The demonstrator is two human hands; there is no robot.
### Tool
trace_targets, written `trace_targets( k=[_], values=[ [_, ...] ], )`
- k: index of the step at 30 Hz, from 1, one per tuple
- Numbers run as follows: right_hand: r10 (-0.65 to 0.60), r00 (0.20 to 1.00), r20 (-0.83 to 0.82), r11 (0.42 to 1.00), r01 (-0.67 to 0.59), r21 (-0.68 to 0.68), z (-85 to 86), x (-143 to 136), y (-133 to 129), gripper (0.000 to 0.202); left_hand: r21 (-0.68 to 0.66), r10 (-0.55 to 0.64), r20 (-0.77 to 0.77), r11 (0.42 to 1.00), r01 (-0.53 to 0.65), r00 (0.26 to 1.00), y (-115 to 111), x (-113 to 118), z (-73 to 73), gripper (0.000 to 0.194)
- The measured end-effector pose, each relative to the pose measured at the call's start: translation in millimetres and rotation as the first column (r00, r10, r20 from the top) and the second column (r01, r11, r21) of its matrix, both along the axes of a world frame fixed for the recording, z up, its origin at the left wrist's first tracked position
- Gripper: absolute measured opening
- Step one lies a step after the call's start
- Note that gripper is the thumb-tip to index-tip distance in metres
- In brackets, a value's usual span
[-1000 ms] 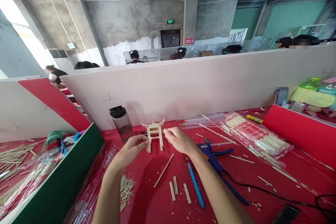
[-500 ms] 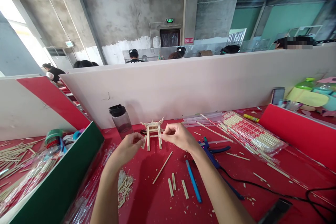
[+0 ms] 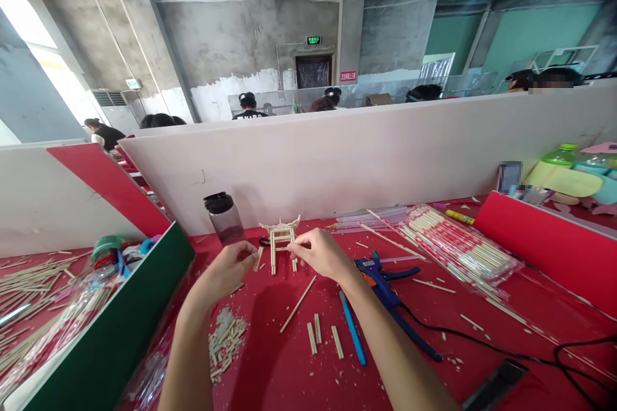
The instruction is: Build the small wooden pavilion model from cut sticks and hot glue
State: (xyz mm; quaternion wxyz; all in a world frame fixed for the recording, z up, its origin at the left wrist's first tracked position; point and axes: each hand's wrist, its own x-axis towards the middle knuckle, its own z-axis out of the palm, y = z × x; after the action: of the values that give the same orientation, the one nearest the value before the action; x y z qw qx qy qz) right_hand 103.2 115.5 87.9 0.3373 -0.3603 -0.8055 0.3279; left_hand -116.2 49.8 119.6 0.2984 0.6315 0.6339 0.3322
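A small gate-like model of pale wooden sticks (image 3: 281,230) stands upright on the red table. To its left, my left hand (image 3: 230,270) is closed in a pinch on a short wooden stick (image 3: 259,259). My right hand (image 3: 321,253) is pinched closed at the model's right post, its fingertips covering part of that post. What those fingers hold, if anything, is hidden. Nearer to me lie one longer stick (image 3: 297,305), short stick pieces (image 3: 312,338) and a blue pen (image 3: 353,329). A blue glue gun (image 3: 380,279) rests beside my right forearm.
A dark-lidded bottle (image 3: 224,215) stands behind my left hand. Stick scraps (image 3: 226,343) lie piled near my left forearm. At right are bagged chopsticks (image 3: 457,244), a black cord (image 3: 482,347) and a dark object (image 3: 499,385). A white partition (image 3: 361,154) closes the back; people sit beyond.
My left hand has drawn slightly left with the short stick, farther from the model. My right hand has shifted a little left, across the model's right post. The view has moved slightly.
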Motion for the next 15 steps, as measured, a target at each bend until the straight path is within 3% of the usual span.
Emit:
trace_targets(
  k=[6,11,15],
  values=[
    [0.070,0.997,-0.019,0.993,-0.072,-0.096,-6.3,-14.8,-8.2,0.022,0.075,0.088,0.061,0.993,-0.092,0.994,-4.5,-14.0,2.2,0.039],
    [0.216,0.974,0.071,0.967,-0.203,-0.156,-20.3,-43.9,-27.0,0.041,0.115,0.143,0.197,0.979,-0.167,0.970,-5.9,-16.3,4.0,0.040],
    [0.254,0.922,0.294,0.962,-0.273,0.024,-39.4,-76.7,-50.0,0.029,0.126,0.144,0.255,0.975,-0.181,0.956,-6.4,-10.8,7.3,0.043]
  ],
)
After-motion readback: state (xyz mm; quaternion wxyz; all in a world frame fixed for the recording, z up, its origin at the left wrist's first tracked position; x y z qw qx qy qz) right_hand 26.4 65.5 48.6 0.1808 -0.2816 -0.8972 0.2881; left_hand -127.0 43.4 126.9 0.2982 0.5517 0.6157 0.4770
